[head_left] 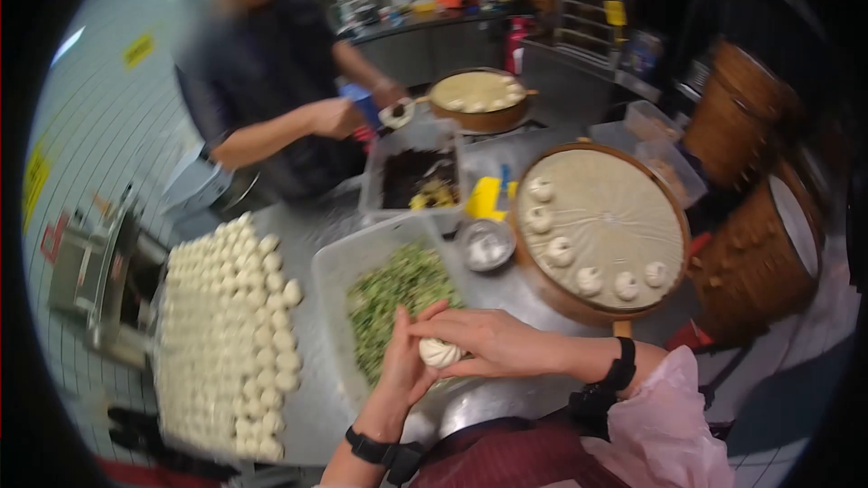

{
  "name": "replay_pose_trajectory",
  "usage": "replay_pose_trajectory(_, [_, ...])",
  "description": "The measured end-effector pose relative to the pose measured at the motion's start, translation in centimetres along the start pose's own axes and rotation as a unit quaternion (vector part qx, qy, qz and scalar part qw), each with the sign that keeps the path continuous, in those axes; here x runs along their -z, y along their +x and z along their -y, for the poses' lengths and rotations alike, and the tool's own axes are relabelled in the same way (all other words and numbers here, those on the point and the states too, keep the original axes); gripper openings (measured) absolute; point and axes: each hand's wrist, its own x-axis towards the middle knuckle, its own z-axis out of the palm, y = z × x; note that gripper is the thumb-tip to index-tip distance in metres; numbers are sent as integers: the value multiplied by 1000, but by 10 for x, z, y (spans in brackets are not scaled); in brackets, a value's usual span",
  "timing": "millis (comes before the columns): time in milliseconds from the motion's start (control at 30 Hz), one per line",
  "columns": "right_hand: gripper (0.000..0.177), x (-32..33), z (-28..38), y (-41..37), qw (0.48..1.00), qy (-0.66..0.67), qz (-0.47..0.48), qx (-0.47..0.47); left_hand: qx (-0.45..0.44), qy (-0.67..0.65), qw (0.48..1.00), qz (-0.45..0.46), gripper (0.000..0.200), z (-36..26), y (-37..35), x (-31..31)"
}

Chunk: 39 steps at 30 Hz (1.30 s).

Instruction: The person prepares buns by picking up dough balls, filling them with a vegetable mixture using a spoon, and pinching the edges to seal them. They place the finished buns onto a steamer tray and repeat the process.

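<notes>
A pleated white bun (440, 352) sits between my two hands, over the near end of a plastic tub (330, 271) of chopped green filling (398, 294). My left hand (402, 361) cups the bun from the left and below. From the right, my right hand (484, 341) closes round it, fingers reaching across its top. To the right stands a round bamboo steamer (615, 217) lined with pale cloth, with several pleated buns (561, 251) along its left and near rim. Rows of dough pieces (226, 334) cover the left side of the steel table.
Across the table a co-worker (280, 81) in dark clothes holds a filled wrapper (396, 116) over a tub of dark filling (418, 176). A small metal bowl (486, 244) stands beside the steamer. Another steamer (479, 95) is behind, and stacked bamboo steamers (750, 253) rise at right.
</notes>
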Motion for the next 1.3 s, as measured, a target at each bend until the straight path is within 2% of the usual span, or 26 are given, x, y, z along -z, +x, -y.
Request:
replay_pose_trajectory(33, [56, 15, -6, -6, 996, 46, 45, -66, -28, 7, 1000, -7, 68, 2, 6, -7])
replay_pose_trajectory(67, [56, 28, -22, -13, 996, 37, 30, -72, -20, 15, 1000, 7, 68, 3, 11, -12])
replay_pose_trajectory(133, [54, 50, -75, -23, 994, -6, -92, -59, -27, 119, 992, -30, 68, 3, 18, -16])
replay_pose_trajectory(167, [53, 69, -99, -29, 985, -7, -138, -106, -39, 133, 990, -37, 68, 4, 20, -13])
replay_pose_trajectory(267, [52, 135, -179, -45, 929, -48, -250, -268, -56, 108, 991, -54, 61, 8, 12, 2])
replay_pose_trajectory(333, [47, 167, -245, -59, 895, -142, -279, -318, -88, 119, 984, -101, 60, 11, 4, 12])
replay_pose_trajectory(367, [47, 175, -268, -63, 895, -142, -282, -314, -94, 115, 983, -113, 56, 10, -4, 16])
replay_pose_trajectory(433, [46, 190, -300, -59, 860, -180, -294, -375, -100, 73, 983, -134, 55, 6, -24, 24])
replay_pose_trajectory(467, [46, 197, -308, -51, 863, -180, -294, -370, -100, 36, 984, -143, 60, 4, -34, 29])
replay_pose_trajectory(533, [47, 204, -326, -36, 871, -167, -302, -351, -179, 29, 958, -223, 56, 6, -51, 38])
replay_pose_trajectory(667, [49, 195, -370, -11, 883, -175, -310, -305, -244, 29, 912, -328, 54, 6, -80, 50])
replay_pose_trajectory(733, [52, 185, -378, -8, 865, -196, -247, -391, -291, -2, 884, -365, 54, 7, -95, 58])
replay_pose_trajectory(800, [55, 190, -377, -11, 870, -191, -228, -393, -290, -8, 877, -382, 55, 10, -113, 76])
replay_pose_trajectory(867, [63, 196, -370, -15, 879, -182, -238, -372, -309, -6, 831, -463, 56, 16, -130, 102])
replay_pose_trajectory(900, [66, 196, -373, -17, 888, -172, -251, -346, -298, -9, 784, -545, 57, 14, -129, 97])
replay_pose_trajectory(933, [69, 196, -373, -13, 890, -189, -284, -302, -306, -58, 770, -557, 45, 13, -138, 135])
replay_pose_trajectory(967, [66, 200, -366, -22, 892, -143, -296, -309, -311, -49, 755, -575, 41, 34, -155, 165])
replay_pose_trajectory(1000, [60, 208, -368, -26, 894, -215, -268, -288, -323, -26, 736, -595, 38, 38, -160, 172])
replay_pose_trajectory(1033, [53, 218, -391, -40, 924, -155, -275, -216, -331, 13, 703, -630, 36, 39, -154, 166])
replay_pose_trajectory(1067, [49, 220, -372, -34, 908, -204, -277, -239, -307, 32, 695, -650, 32, 43, -159, 187])
replay_pose_trajectory(1100, [41, 224, -367, -29, 912, -187, -253, -263, -282, 92, 684, -667, 29, 54, -162, 212])
replay_pose_trajectory(1133, [38, 224, -372, -33, 928, -39, -272, -253, -244, 113, 650, -711, 22, 58, -159, 223])
replay_pose_trajectory(1167, [37, 215, -343, -29, 935, -20, -253, -247, -184, 179, 637, -727, 23, 64, -162, 264])
replay_pose_trajectory(1200, [37, 205, -306, -23, 938, -6, -243, -245, -206, 287, 553, -755, 28, 80, -162, 313])
replay_pose_trajectory(1267, [36, 176, -228, -9, 942, -12, -219, -255, -177, 372, 483, -773, 37, 57, -146, 284])
replay_pose_trajectory(1300, [34, 163, -197, -7, 939, -21, -206, -274, -180, 368, 487, -771, 37, 44, -140, 277])
